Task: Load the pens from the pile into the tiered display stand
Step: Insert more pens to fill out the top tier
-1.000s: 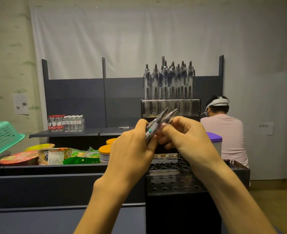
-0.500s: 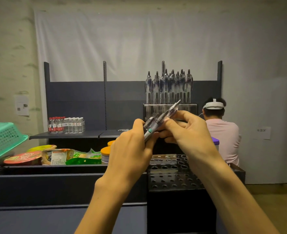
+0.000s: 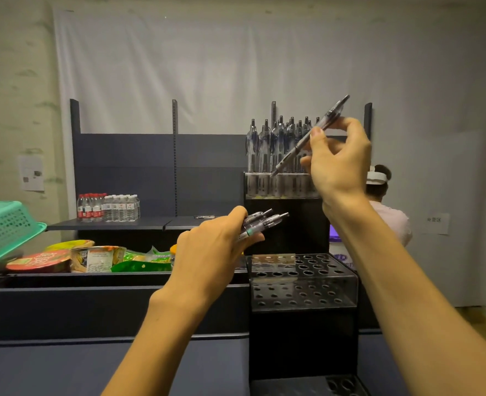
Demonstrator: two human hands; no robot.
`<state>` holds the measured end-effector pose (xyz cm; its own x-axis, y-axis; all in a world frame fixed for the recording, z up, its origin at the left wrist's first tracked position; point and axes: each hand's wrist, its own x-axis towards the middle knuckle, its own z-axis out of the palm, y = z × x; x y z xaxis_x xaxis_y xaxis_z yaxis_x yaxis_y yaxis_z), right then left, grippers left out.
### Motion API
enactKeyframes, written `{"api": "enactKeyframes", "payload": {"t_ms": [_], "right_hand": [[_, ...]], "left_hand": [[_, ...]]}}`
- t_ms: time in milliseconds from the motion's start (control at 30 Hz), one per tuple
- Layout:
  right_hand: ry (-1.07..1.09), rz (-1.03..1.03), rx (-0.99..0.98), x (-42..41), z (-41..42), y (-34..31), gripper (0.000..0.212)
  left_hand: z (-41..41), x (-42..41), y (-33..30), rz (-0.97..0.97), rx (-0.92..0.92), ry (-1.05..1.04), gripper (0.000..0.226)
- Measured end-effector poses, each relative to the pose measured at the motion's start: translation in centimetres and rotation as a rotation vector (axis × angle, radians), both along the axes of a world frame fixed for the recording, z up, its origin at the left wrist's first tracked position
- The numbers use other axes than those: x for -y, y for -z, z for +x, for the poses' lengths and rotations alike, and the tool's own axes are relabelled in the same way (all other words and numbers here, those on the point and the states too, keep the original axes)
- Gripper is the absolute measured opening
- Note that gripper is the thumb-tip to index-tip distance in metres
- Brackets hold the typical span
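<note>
While right hand pinches slim clear pen | left hand grips translucent pens

Two hands: the right hand pinches one pen, and the left hand grips a small bunch of pens — at least two tips show, the rest hidden. One tiered display stand; its top tier holds a row of upright pens, too crowded to count exactly. One green basket at the left edge — and one second person.
</note>
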<state>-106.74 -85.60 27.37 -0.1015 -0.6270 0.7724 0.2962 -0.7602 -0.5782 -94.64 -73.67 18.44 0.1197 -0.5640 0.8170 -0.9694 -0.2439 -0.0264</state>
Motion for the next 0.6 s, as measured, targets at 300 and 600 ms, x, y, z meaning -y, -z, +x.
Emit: {"api": "enactKeyframes", "payload": {"t_ms": [300,600], "right_hand": [[0.180,-0.129,-0.148,0.1,1.2,-2.2,0.011],[0.411,-0.180,-0.427,-0.9,1.9,-3.4,0.026]], "left_hand": [[0.4,0.0,-0.4,-0.010,0.080,0.042,0.064],[0.3,0.2,-0.2,0.065,0.076,0.002,0.058]]}}
